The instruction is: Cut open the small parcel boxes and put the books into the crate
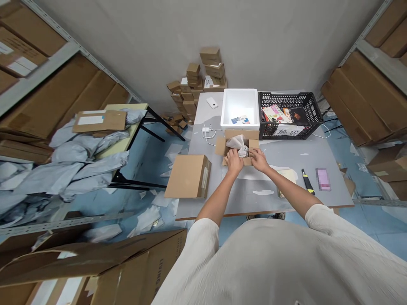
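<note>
A small cardboard box [220,147] stands with its flaps up on the grey table, in front of the white bin. Crumpled white wrapping [235,142] sticks up inside it; what it covers is hidden. At the box's front left, my left hand [234,160] has its fingers bent over the front edge, closed on the wrapping. My right hand [259,161] is at the front right corner, fingers curled round the box's side and flap. Both sets of fingertips are partly hidden in the box. A closed cardboard box [186,176] sits to the left.
Behind are a white foam bin [240,126] and a black crate [286,131] with books or packets. A white phone [212,103], charger [206,129], yellow-black utility knife [308,182] and pink packet [323,178] lie on the table [219,203]. Grey parcels [108,167] fill the left side.
</note>
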### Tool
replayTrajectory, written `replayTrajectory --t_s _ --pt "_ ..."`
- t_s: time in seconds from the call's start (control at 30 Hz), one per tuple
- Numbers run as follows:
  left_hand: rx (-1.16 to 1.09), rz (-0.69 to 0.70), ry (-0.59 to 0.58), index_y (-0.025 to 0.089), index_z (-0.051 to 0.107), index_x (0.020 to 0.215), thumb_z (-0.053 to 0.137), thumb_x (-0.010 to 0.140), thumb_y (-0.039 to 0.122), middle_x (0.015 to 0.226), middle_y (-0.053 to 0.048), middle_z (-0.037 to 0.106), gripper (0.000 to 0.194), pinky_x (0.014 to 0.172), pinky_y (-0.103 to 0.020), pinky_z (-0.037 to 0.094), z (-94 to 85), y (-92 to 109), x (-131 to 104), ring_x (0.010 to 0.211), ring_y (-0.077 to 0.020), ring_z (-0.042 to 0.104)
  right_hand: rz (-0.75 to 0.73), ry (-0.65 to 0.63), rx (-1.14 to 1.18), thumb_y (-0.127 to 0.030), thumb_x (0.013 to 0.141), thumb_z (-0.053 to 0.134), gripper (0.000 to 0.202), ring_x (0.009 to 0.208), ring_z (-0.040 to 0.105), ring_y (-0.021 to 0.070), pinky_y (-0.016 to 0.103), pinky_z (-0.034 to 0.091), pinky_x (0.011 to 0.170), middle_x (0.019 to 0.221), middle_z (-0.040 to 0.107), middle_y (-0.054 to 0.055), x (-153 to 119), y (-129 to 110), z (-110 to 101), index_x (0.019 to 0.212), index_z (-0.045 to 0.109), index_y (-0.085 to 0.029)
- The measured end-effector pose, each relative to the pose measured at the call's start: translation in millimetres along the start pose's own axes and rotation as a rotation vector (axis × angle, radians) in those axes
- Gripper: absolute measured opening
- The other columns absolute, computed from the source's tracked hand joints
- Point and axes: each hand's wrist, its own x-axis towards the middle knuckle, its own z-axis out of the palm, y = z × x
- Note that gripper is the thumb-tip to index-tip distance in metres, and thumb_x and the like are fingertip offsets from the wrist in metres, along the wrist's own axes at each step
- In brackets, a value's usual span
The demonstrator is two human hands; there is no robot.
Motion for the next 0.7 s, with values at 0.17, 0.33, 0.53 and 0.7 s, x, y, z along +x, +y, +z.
replayTrajectory --t_s 0.17,0.33,0.53,0.7 --pt "0.004 0.088 0.043 0.02 0.06 0.14 0.054 0.093 0.013 0.144 -0.02 0.06 0.048 0.113 -0.051 0.042 -8.4 24.1 -16.8 0.136 -0.0384 0.054 0.042 0.037 0.01 -0.026 0.093 0.056 0.055 0.147 0.05 0.0374 0.06 0.042 0.125 0.159 0.055 0.016 -15.2 26.7 -19.7 0.145 0.072 -0.022" --pt "-0.022 0.225 -0.012 0.022 0.06 0.142 0.051 0.095 0.012 0.145 -0.018 0.06 0.05 0.114 -0.051 0.041 2.6 56.0 -38.8 0.137 -0.0368 0.053 0.091 0.071 0.017 -0.026 0.093 0.057 0.052 0.145 0.054 0.0357 0.058 0.042 0.127 0.156 0.057 0.015 -39.3 63.0 -43.0 0.143 0.073 -0.023" --pt "-0.087 0.339 -0.152 0.024 0.061 0.144 0.049 0.097 0.011 0.146 -0.015 0.06 0.051 0.113 -0.049 0.044 46.1 97.0 -69.7 0.137 -0.0348 0.055 0.211 0.122 0.063 -0.024 0.089 0.057 0.052 0.139 0.059 0.0322 0.055 0.043 0.127 0.15 0.061 0.014 -91.6 124.3 -78.9 0.137 0.076 -0.023" --pt "-0.191 0.288 -0.284 0.024 0.063 0.143 0.051 0.096 0.011 0.15 -0.014 0.06 0.05 0.115 -0.049 0.045 98.1 119.8 -94.6 0.14 -0.0337 0.055 0.42 0.089 0.1 -0.023 0.088 0.058 0.053 0.128 0.067 0.0279 0.047 0.049 0.122 0.15 0.064 0.016 -142.6 170.7 -109.5 0.138 0.074 -0.017"
